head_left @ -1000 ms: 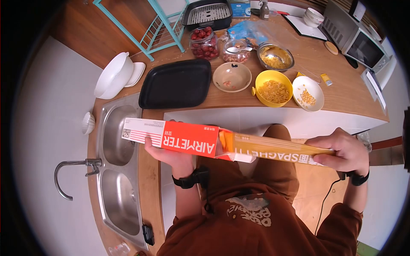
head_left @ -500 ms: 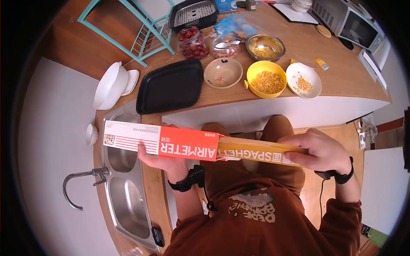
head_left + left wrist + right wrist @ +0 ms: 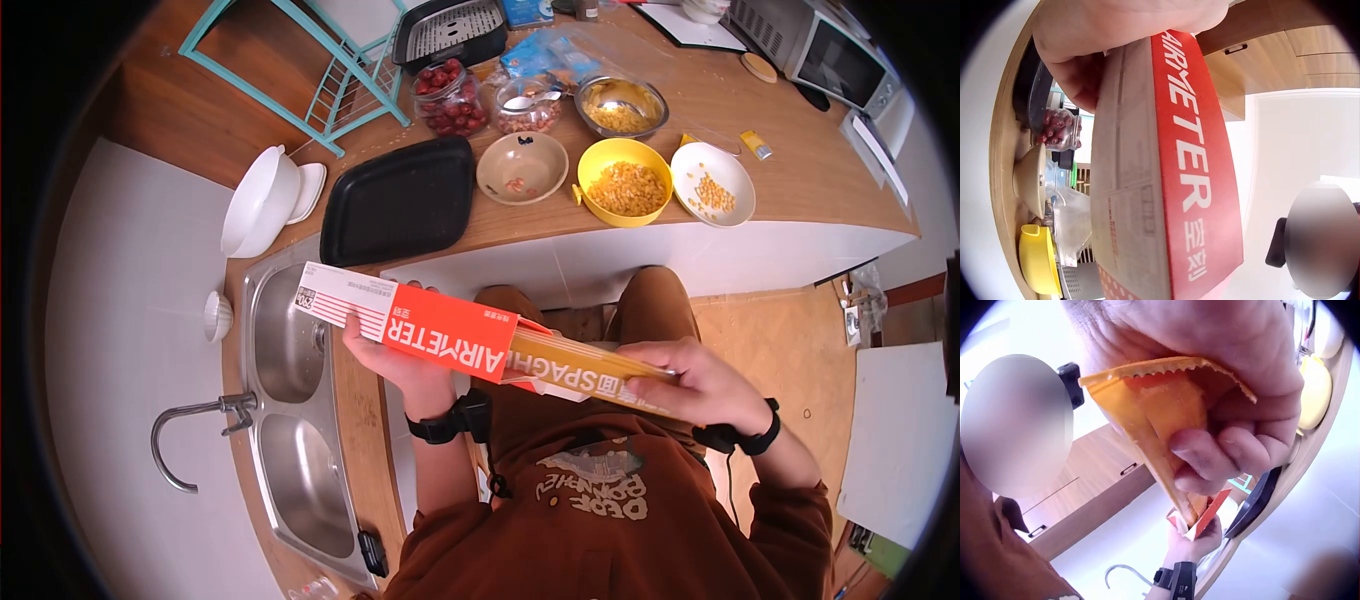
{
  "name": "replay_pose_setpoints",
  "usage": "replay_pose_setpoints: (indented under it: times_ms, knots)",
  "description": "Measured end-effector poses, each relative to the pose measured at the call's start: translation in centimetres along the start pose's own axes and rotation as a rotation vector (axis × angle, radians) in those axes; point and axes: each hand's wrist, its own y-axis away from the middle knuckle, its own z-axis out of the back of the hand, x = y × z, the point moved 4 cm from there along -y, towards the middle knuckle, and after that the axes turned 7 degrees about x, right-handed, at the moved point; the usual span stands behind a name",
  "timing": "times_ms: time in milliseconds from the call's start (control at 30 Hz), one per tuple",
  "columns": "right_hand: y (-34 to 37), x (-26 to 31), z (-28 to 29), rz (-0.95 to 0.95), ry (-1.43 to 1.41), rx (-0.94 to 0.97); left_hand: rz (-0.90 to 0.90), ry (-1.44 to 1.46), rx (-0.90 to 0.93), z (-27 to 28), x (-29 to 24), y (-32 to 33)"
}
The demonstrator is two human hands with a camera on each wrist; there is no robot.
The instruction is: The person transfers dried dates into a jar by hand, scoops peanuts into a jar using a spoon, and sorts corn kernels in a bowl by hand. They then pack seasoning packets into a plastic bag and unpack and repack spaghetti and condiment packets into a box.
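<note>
A red and white cardboard box point(image 3: 445, 325) lettered AIRMETER lies tilted across the front of the body in the head view. My left hand point(image 3: 398, 365) grips it from below, its thumb on the printed face. From the box's open right end sticks an orange spaghetti packet point(image 3: 580, 368), partly inside the box. The packet's outer end is in my right hand point(image 3: 705, 385), with the thumb along its face. In the right wrist view, curled fingers point(image 3: 1210, 462) hold the packet beside its serrated edge, and the box flaps point(image 3: 1188, 528) stand around it farther down.
A double sink point(image 3: 300, 470) with a tap point(image 3: 185, 415) is at the left. Along the counter stand a black tray point(image 3: 400, 205), a beige bowl point(image 3: 520, 170), a yellow bowl point(image 3: 625, 185), a white bowl of corn point(image 3: 735, 205) and a jar of red fruit point(image 3: 450, 100). A microwave point(image 3: 815, 50) stands far right.
The spaghetti packet has slid farther into the box, so less of it shows. My right hand has moved left, closer to the box. The box has tilted, its right end now lower.
</note>
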Motion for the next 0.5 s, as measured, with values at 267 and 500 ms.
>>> replay_pose_setpoints:
  times_ms: [267,500]
  knots:
    - [-2.5,0.6,-1.2,-0.011,0.178,-0.156,0.094,-0.012,0.039,-0.4,2.8,1.6]
    - [-2.2,-0.3,-1.5,-0.136,0.146,-0.155,-0.001,0.004,0.043,0.5,1.4,0.8]
